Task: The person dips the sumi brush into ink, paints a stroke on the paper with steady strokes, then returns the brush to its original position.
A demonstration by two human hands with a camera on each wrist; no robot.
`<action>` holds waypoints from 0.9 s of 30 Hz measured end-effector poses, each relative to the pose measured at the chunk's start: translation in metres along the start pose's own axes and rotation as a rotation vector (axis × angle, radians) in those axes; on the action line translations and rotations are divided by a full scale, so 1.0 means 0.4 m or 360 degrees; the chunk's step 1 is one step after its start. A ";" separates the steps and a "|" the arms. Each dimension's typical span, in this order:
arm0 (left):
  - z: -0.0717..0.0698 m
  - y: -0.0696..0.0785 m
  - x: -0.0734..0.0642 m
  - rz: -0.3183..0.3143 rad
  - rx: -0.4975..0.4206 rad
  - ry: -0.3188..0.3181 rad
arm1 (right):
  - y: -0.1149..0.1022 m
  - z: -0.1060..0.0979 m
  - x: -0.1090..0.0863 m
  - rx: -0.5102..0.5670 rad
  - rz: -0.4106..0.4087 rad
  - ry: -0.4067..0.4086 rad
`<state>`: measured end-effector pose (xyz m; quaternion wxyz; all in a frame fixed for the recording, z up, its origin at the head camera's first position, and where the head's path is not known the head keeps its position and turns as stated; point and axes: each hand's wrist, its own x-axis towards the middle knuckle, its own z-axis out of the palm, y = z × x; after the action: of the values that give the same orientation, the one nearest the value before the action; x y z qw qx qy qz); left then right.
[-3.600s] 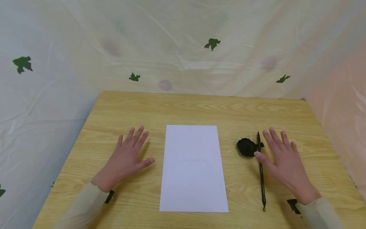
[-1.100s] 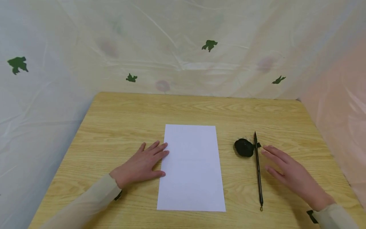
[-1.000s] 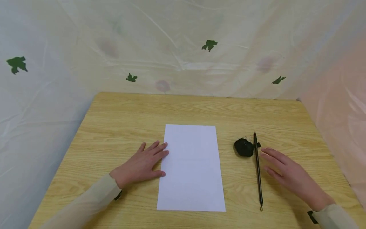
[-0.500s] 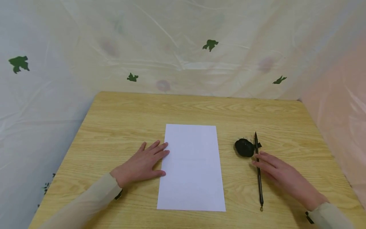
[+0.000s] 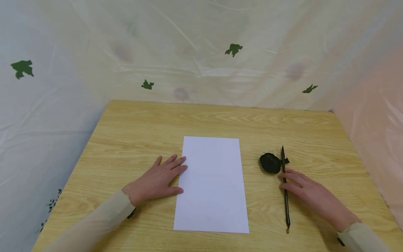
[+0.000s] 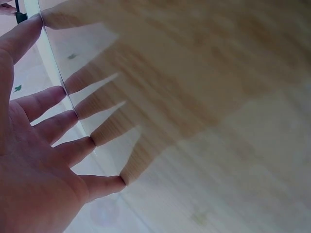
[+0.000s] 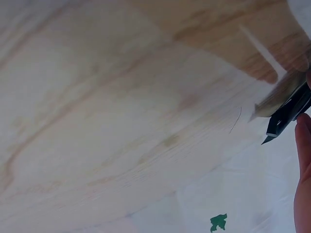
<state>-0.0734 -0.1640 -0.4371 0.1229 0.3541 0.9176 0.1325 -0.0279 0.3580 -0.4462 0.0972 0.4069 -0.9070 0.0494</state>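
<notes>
A white sheet of paper (image 5: pixel 211 196) lies upright in the middle of the table. My left hand (image 5: pixel 154 183) is spread flat at its left side, fingertips and thumb on the paper's edge. Further right, a black writing brush (image 5: pixel 287 206) lies with its tip away from me, across a black tab beside a small glossy black dish (image 5: pixel 269 163). My right hand (image 5: pixel 315 197) reaches over the brush's shaft with bent fingers; in the right wrist view, digits appear on either side of a dark pointed piece (image 7: pixel 286 111). Whether they pinch the brush is unclear.
The wood-grain table (image 5: pixel 201 117) has rounded far corners. White sheeting (image 5: pixel 189 42) with green bird shapes stands behind it, and pale sheeting closes both sides. Dark specks lie just beyond the dish.
My left hand has moved right from bare table onto the paper's edge. My right hand drew back right of the brush, then came left, with its fingers now over the shaft.
</notes>
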 end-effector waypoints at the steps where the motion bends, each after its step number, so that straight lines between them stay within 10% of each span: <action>1: 0.000 0.000 0.000 0.0001 0.0001 -0.0001 | 0.000 0.001 0.000 -0.0008 -0.0008 0.0003; 27: 0.003 0.000 0.003 0.0017 0.0001 0.0001 | 0.010 -0.016 -0.020 -0.0193 -0.0395 0.0232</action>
<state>-0.0737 -0.1630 -0.4385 0.1219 0.3589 0.9158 0.1329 -0.0249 0.3675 -0.4418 0.1924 0.5047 -0.8415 0.0116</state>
